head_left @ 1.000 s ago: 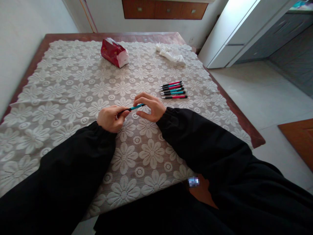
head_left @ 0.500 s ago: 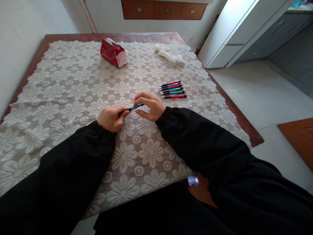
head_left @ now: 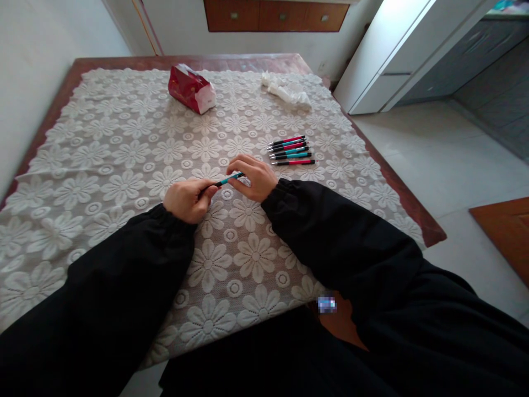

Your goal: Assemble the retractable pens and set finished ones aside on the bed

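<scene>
Currently I hold one teal pen [head_left: 228, 178] just above the table [head_left: 124, 143]: left hand [head_left: 187, 199] closed on its dark end, right hand [head_left: 254, 177] pinching the other. Since a second ago, nothing shifts; five pens [head_left: 291, 151] lie beside.

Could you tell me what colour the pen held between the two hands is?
The pen is teal with a black end, seen in the head view.

A brown wooden table [head_left: 413, 212] wears a white flowery lace cloth [head_left: 107, 160]. Past the right hand [head_left: 256, 179] lie five pens [head_left: 291, 151]. Farther off sit a red tissue pack [head_left: 190, 89] and crumpled white tissue [head_left: 286, 91].
</scene>
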A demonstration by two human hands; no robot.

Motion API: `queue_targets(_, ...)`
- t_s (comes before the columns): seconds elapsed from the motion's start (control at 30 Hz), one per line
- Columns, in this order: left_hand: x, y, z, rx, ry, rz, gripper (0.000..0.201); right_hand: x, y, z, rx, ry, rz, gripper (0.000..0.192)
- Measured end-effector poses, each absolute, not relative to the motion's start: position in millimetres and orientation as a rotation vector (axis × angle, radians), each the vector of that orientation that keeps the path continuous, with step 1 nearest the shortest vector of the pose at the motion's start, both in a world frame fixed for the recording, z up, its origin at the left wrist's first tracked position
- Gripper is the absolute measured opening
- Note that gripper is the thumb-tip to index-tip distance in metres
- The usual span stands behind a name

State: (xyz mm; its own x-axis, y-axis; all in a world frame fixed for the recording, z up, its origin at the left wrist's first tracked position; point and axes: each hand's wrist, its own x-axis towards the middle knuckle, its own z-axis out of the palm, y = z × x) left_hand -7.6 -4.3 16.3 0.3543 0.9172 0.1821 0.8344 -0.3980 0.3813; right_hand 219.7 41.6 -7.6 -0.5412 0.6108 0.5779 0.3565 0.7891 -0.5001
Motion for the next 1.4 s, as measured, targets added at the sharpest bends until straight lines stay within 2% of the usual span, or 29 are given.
queue_targets(0.43, -9.4, -3.2, 11.4, 2.37, 1.553, 0.575, 0.042, 220.3, 46.0, -10.2, -0.565, -2.273, 0.409, 0.016)
queue_targets(0.93, -7.3, -3.7, 10.9, 2.396, 1.559, 0.589, 0.041, 221.3, 44.0, -8.8, -0.699, -2.282, 0.382, 0.013)
queue_targets(1.2, -7.4, -3.0, 11.4, 2.379, 1.494, 0.617, 0.038, 217.5, 31.4, -2.3, -0.781, -2.359, -0.092, 0.015)
queue_targets(1.4, -9.0, -2.0, 7.1, 2.382, 1.466, 0.629, 0.039, 219.1, 30.3, 17.7, -0.83, -2.604, -0.061, 0.012)
